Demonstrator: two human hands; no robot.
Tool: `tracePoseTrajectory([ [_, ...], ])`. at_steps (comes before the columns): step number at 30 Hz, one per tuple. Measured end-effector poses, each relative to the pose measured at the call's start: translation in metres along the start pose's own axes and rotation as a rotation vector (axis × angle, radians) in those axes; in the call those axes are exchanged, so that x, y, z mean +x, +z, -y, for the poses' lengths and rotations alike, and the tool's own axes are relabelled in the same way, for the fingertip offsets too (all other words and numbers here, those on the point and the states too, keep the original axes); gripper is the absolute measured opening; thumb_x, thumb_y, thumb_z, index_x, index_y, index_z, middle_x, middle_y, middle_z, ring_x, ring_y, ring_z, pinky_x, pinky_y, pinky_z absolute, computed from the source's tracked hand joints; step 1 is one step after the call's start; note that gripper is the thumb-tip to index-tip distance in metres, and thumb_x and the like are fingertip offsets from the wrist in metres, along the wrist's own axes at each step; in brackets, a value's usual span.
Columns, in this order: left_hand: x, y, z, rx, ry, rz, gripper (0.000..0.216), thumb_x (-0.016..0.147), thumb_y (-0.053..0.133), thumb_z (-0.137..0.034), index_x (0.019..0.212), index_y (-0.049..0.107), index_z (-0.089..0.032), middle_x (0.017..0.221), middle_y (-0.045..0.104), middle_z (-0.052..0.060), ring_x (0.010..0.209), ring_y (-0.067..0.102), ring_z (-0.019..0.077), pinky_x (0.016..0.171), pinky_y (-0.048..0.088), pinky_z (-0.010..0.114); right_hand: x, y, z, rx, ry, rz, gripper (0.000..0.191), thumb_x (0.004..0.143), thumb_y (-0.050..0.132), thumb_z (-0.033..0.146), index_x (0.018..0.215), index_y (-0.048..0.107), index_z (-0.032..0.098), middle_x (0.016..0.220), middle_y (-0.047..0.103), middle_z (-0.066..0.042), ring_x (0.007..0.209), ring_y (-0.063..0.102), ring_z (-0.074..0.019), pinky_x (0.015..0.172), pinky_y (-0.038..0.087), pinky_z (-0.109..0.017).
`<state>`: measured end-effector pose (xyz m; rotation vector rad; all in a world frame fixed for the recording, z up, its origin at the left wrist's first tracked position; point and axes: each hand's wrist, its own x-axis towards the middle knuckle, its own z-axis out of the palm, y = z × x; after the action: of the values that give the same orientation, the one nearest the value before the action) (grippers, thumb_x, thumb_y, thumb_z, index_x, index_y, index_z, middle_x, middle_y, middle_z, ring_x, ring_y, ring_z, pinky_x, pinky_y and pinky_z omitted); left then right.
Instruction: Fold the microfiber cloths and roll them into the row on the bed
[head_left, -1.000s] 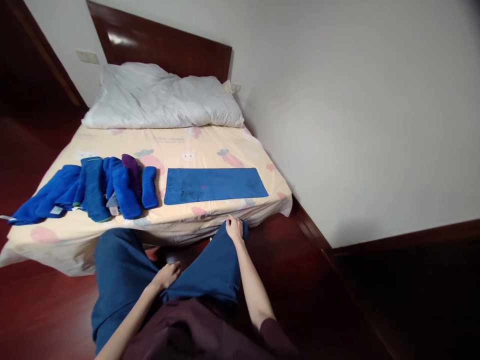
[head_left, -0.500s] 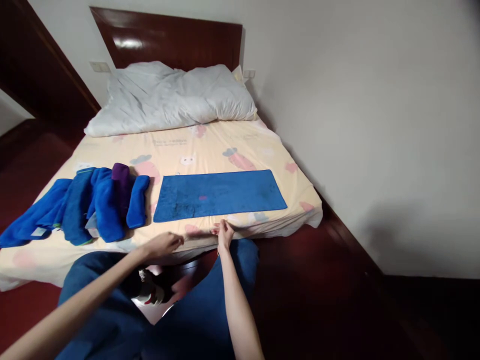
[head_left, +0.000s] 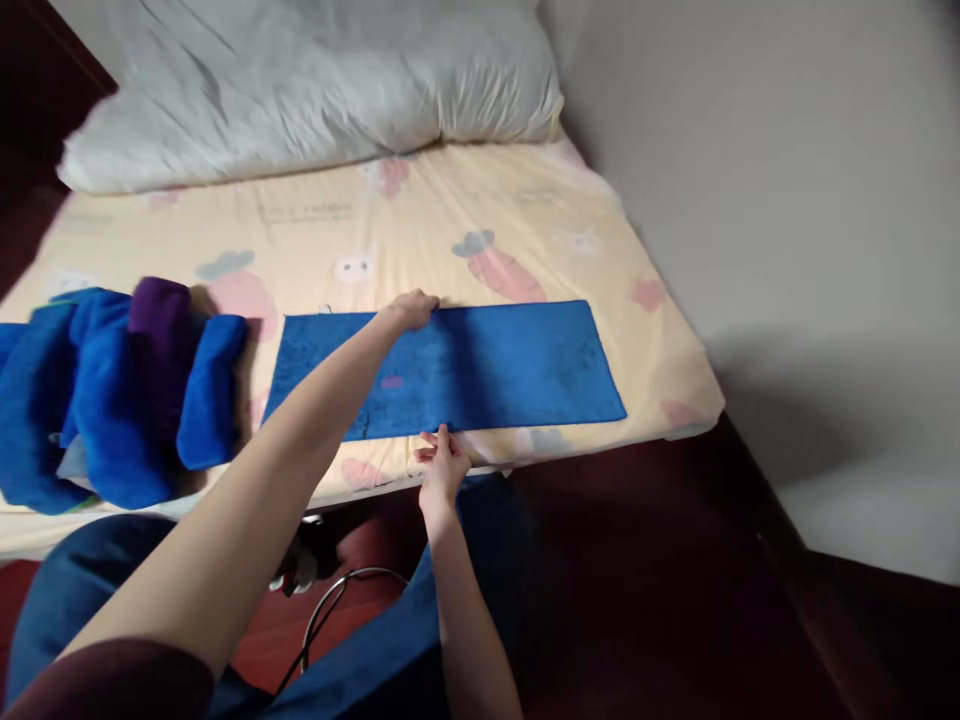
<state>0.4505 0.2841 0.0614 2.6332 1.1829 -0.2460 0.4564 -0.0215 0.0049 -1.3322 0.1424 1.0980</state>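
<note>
A blue towel [head_left: 525, 365] lies flat and spread out lengthwise across the near part of the bed, with dark smudges and a small pink spot on it. My left hand [head_left: 415, 308] reaches over it to the middle of its far edge, fingers closed on that edge. Opposite, my right hand [head_left: 444, 465] pinches the near edge between thumb and forefinger, its other fingers partly bent. Left of the towel lie rolled or folded cloths: a blue one [head_left: 212, 395], a purple one [head_left: 161, 345] and several more blue ones.
The bed [head_left: 405, 250] has a cream sheet printed with carrots and rabbits. A grey quilt [head_left: 322, 90] is heaped at the far end. A wall [head_left: 810, 250] stands on the right. Beneath my arms a looped cable [head_left: 330, 600] shows near the reddish floor.
My left hand has moved from the bed's near edge to the towel's far edge. The right hand has come onto the near edge. The view has tilted down and closer.
</note>
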Motion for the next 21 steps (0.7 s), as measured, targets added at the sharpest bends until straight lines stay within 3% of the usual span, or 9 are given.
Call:
tracePoseTrajectory([
  [4, 0.048, 0.035, 0.017, -0.168, -0.012, -0.139, 0.033, 0.096, 0.054, -0.020, 0.123, 0.067, -0.006, 0.116, 0.065, 0.017, 0.109, 0.060, 0.0221, 0.098, 0.044, 0.035, 0.001, 0.001, 0.001, -0.047, 0.030, -0.014, 0.039, 0.085, 0.067, 0.053, 0.071, 0.055, 0.018, 0.063, 0.072, -0.001, 0.031, 0.046, -0.0065, 0.032, 0.030, -0.020],
  [7, 0.064, 0.045, 0.026, -0.258, 0.009, -0.153, 0.034, 0.097, 0.060, -0.031, 0.113, 0.070, -0.002, 0.113, 0.064, 0.016, 0.108, 0.057, 0.0203, 0.099, 0.044, 0.035, -0.001, 0.001, 0.002, -0.046, 0.029, -0.025, 0.040, 0.084, 0.067, 0.055, 0.071, 0.053, 0.019, 0.063, 0.071, 0.001, 0.031, 0.045, -0.0064, 0.032, 0.028, -0.020],
  [10, 0.062, 0.038, 0.021, -0.283, -0.067, -0.073, 0.040, 0.093, 0.066, -0.037, 0.111, 0.070, -0.002, 0.114, 0.062, 0.016, 0.114, 0.055, 0.0249, 0.102, 0.043, 0.041, -0.003, 0.001, 0.003, -0.034, 0.014, -0.036, 0.041, 0.083, 0.068, 0.056, 0.073, 0.054, 0.019, 0.062, 0.069, 0.001, 0.032, 0.045, -0.0060, 0.034, 0.029, -0.020],
  [14, 0.044, 0.020, 0.000, -0.305, -0.245, -0.048, 0.031, 0.084, 0.071, -0.033, 0.111, 0.074, -0.017, 0.121, 0.062, 0.014, 0.122, 0.052, 0.0341, 0.104, 0.042, 0.046, -0.005, -0.001, 0.004, -0.032, -0.010, -0.018, 0.043, 0.082, 0.070, 0.057, 0.072, 0.054, 0.019, 0.062, 0.068, 0.001, 0.032, 0.043, -0.0053, 0.035, 0.028, -0.020],
  [21, 0.041, 0.013, -0.004, -0.587, -0.247, -0.314, 0.039, 0.081, 0.063, -0.022, 0.119, 0.066, -0.019, 0.106, 0.066, 0.011, 0.106, 0.057, 0.0279, 0.100, 0.044, 0.043, -0.013, -0.011, 0.005, 0.014, -0.014, -0.038, 0.042, 0.078, 0.075, 0.054, 0.071, 0.055, 0.018, 0.055, 0.060, 0.005, 0.040, 0.049, -0.0071, 0.043, 0.035, -0.021],
])
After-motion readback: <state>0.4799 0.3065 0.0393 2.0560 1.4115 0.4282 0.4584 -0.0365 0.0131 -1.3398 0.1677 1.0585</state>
